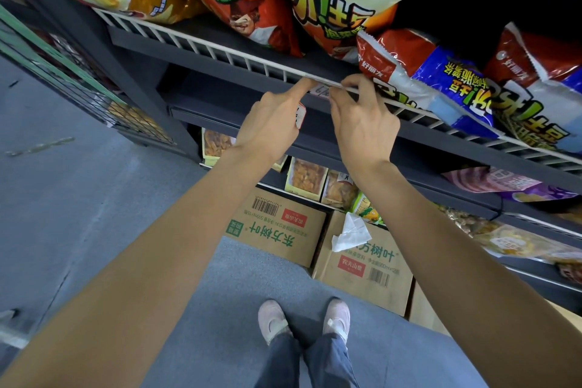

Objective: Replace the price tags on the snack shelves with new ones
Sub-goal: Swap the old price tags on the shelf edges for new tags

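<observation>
A small white price tag (319,91) sat on the front rail of the snack shelf (220,50), right between the two hands, with the left hand (271,123) pressing a straight finger on its left end and curling its other fingers around another tag with a red edge (300,115). The right hand (362,113) pinched the tag's right end against the rail, just beside the chip bags (441,82). It looked like the step of fixing a tag in place; next, it likely needed smoothing flat and letting go.
</observation>
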